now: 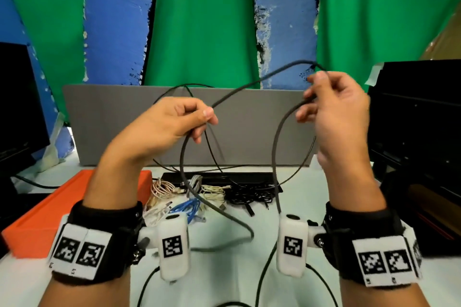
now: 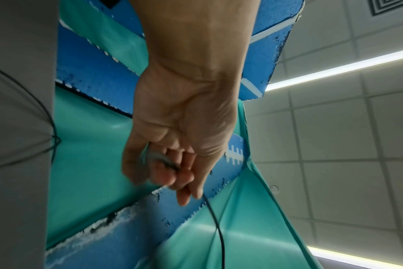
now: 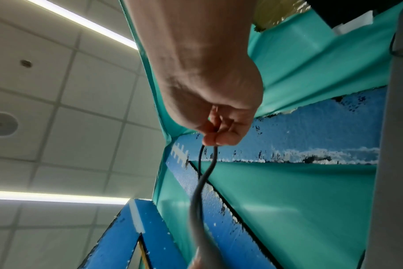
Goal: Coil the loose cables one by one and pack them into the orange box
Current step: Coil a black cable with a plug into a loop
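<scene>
Both hands are raised above the table with a long black cable (image 1: 252, 83) strung between them. My left hand (image 1: 197, 119) pinches it between thumb and curled fingers, with loops hanging below; the left wrist view shows the cable (image 2: 215, 218) trailing from the left hand (image 2: 173, 174). My right hand (image 1: 311, 104) pinches the arc's other end, and the cable (image 3: 209, 169) drops from the right hand (image 3: 215, 138) as two strands. The orange box (image 1: 47, 209) lies on the table at the left, partly behind my left forearm. A pile of loose cables (image 1: 199, 197), white, blue, braided and black, sits mid-table.
A grey panel (image 1: 112, 119) stands behind the pile. A dark monitor (image 1: 17, 107) is at the far left and black equipment (image 1: 419, 132) at the right. The black cable's tail lies on the white table (image 1: 224, 269) near me.
</scene>
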Demonstrator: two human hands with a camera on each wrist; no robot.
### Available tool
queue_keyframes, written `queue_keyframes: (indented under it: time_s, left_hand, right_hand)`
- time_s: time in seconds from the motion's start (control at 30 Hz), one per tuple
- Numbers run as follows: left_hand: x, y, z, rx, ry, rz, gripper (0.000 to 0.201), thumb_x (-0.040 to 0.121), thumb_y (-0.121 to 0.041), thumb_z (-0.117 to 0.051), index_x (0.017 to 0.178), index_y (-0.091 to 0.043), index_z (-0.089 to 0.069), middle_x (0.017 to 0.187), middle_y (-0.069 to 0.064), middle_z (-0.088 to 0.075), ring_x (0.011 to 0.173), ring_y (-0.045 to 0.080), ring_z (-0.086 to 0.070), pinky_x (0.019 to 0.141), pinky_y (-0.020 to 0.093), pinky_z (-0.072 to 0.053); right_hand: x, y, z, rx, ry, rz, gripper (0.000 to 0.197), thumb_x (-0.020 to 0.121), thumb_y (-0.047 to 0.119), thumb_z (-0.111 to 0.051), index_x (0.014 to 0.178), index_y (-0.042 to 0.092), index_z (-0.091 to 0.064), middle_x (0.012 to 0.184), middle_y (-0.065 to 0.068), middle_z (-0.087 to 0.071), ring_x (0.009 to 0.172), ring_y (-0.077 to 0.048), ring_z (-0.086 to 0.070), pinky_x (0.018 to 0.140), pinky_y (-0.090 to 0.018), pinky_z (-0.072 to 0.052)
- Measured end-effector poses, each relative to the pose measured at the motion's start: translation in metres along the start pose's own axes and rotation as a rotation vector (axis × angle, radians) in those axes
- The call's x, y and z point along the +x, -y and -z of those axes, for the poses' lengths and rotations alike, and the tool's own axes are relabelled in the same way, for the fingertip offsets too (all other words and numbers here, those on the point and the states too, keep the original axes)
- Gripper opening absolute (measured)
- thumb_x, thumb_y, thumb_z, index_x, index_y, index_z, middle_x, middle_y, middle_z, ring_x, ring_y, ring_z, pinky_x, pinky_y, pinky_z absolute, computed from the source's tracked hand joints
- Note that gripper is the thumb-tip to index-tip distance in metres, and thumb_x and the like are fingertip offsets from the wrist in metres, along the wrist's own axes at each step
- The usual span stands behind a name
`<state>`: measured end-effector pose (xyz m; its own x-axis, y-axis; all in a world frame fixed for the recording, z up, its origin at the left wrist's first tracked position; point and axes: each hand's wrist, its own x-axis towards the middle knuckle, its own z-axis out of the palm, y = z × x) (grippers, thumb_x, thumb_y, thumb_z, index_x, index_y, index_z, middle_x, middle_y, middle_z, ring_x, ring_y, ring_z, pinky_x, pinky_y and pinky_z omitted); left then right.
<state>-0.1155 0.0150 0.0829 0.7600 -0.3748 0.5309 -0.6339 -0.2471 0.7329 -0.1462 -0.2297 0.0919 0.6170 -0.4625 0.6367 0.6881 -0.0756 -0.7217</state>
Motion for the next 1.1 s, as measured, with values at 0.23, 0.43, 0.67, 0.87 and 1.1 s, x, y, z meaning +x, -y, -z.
queue_keyframes:
  time_s: [0.23,0.43,0.67,0.87,1.1]
  left_hand:
    - [0.008,-0.002,-0.028,-0.056,-0.139,-0.007,0.026,0.101,-0.029,-0.052,0.100,-0.010,-0.070,0.059,-0.003,-0.035,0.048,0.009,-0.027,0.043,0.020,-0.023]
    - [0.006,-0.020,-0.035,-0.027,-0.248,-0.197,0.024,0.094,-0.020,-0.062,0.088,0.001,-0.070,0.046,-0.016,-0.048,0.043,-0.002,-0.039,0.046,0.011,-0.030]
    - [-0.010,0.003,0.029,-0.085,-0.228,-0.012,0.032,0.084,-0.044,-0.063,0.078,-0.013,-0.069,0.052,-0.007,-0.035,0.046,0.012,-0.027,0.044,0.022,-0.027]
    - [0.002,0.002,0.004,-0.191,-0.227,-0.018,0.028,0.094,-0.036,-0.057,0.084,-0.012,-0.069,0.053,-0.008,-0.031,0.049,0.013,-0.020,0.047,0.030,-0.014]
    - [0.008,-0.003,-0.027,-0.143,-0.114,-0.083,0.028,0.089,-0.035,-0.064,0.069,-0.016,-0.066,0.051,-0.004,-0.034,0.046,0.013,-0.022,0.043,0.027,-0.016]
  right_hand:
    - [-0.011,-0.001,-0.002,-0.771,0.081,0.263,0.049,0.090,0.022,-0.052,0.139,0.027,-0.051,0.145,0.002,-0.047,0.134,-0.019,-0.042,0.117,-0.044,-0.026]
    - [-0.037,-0.002,-0.031,-0.565,0.562,0.375,0.026,0.103,0.024,-0.051,0.127,0.026,-0.062,0.111,0.011,-0.068,0.099,0.002,-0.060,0.096,-0.024,-0.045]
    - [0.020,-0.013,0.026,-0.613,-0.023,0.309,0.021,0.101,0.027,-0.048,0.088,0.027,-0.065,0.081,0.010,-0.065,0.081,-0.016,-0.061,0.077,-0.036,-0.047]
    - [0.012,-0.018,0.018,-0.923,0.039,0.220,0.036,0.089,0.026,-0.046,0.120,0.025,-0.064,0.125,-0.003,-0.064,0.122,-0.030,-0.054,0.109,-0.050,-0.036]
    - [-0.037,-0.005,-0.036,-0.577,0.597,0.343,0.016,0.100,0.031,-0.059,0.103,0.022,-0.071,0.078,0.015,-0.062,0.072,0.003,-0.053,0.068,-0.011,-0.038]
